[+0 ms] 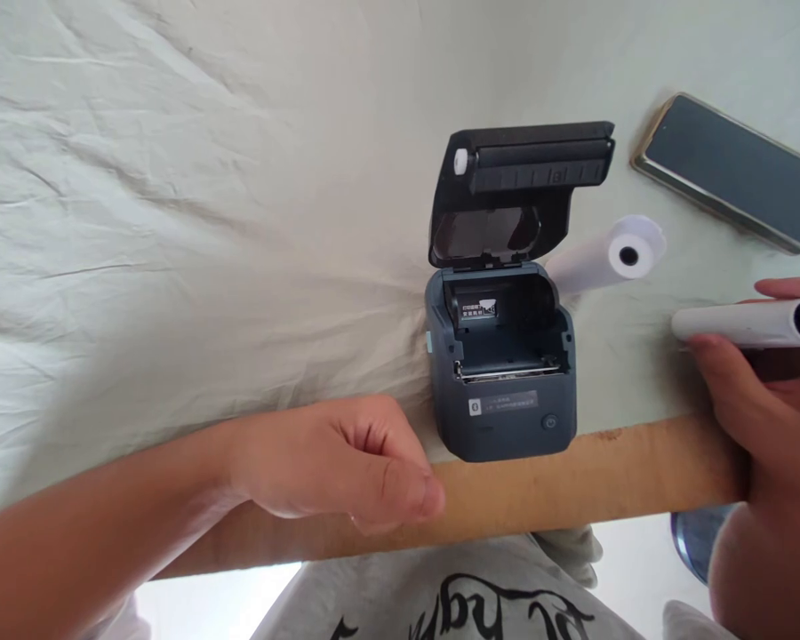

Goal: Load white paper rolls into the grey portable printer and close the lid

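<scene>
A dark blue-grey label printer (500,418) stands near the table's front edge, its black lid (526,160) raised and its inner compartment bare. My left hand (366,462) rests beside the printer's lower left side, fingers curled into a loose fist with nothing showing in them. At the right edge, my right hand (766,391) holds a white paper roll (740,324) between thumb and fingers; the roll lies sideways with its dark hollow end facing right. Behind the printer, to its right, lies another white roll (593,262) with a dark core hole.
A dark-screened phone (740,169) lies at the back right. Wrinkled pale cloth (206,222) covers the table, and a bare wooden strip (613,480) runs along the front edge. Below it is a light shirt with black lettering.
</scene>
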Demonstrator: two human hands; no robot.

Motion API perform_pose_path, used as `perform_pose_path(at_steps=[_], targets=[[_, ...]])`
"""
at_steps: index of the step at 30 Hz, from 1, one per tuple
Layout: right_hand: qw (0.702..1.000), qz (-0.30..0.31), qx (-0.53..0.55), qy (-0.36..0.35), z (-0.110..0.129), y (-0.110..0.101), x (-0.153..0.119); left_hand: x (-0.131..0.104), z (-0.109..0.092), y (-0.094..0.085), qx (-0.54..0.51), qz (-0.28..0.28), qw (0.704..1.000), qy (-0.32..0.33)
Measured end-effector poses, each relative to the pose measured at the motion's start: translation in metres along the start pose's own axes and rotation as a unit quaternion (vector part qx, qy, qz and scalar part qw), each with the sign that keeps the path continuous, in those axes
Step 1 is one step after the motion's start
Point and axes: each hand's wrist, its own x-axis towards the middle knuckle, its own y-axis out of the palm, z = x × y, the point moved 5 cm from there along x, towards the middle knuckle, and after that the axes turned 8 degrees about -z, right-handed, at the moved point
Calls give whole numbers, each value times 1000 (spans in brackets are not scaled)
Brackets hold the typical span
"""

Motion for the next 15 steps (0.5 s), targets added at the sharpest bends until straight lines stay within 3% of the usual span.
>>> perform_pose_path(at_steps=[3, 7, 12, 15], targets=[[997, -29, 69, 13, -2, 3, 2, 0, 0, 0, 13, 0, 1000, 2], [978, -45, 201, -38, 4, 7, 2, 0, 1, 0, 18, 3, 1000, 8], [990, 25, 134, -47, 11, 6, 0, 0, 3, -1, 30, 1, 999, 36], [992, 59, 86, -67, 1, 5, -1, 0, 4, -1, 33, 1, 999, 36]])
